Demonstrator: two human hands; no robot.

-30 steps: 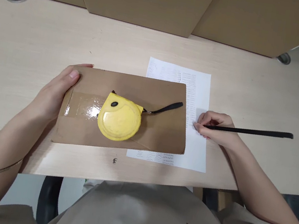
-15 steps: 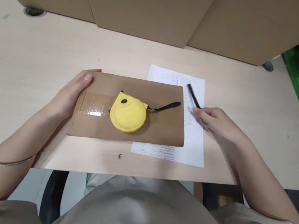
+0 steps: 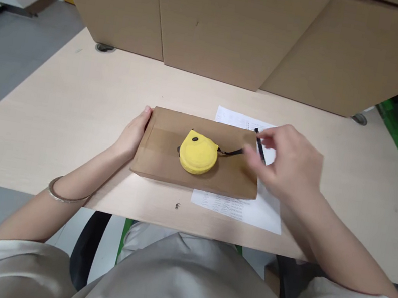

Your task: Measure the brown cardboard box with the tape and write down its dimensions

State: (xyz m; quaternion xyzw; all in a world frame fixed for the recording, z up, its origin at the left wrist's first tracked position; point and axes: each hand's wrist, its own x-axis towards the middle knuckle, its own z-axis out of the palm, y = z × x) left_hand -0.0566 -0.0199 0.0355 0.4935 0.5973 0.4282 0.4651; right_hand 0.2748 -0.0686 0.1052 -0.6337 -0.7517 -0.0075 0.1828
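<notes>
A yellow tape measure, rounded with a black dot like an eye, lies on top of a flat brown cardboard box. Its black wrist strap stretches right, the far end covered by my right thumb. My left hand grips the box's left end. Over the right end hovers my right hand, slightly blurred, thumb and fingers apart, apparently holding nothing. Behind those fingers a black pen rests by the box's right edge, over a printed sheet of paper partly hidden under the box.
Tall cardboard panels stand along the back of the pale wooden table. Two round cable holes, one the left grommet, sit near the panels. A small dark mark shows near the front edge.
My right hand has let go of the pen and moved left over the strap's end. The view has shifted, showing more floor at left. My left hand stays on the box.
</notes>
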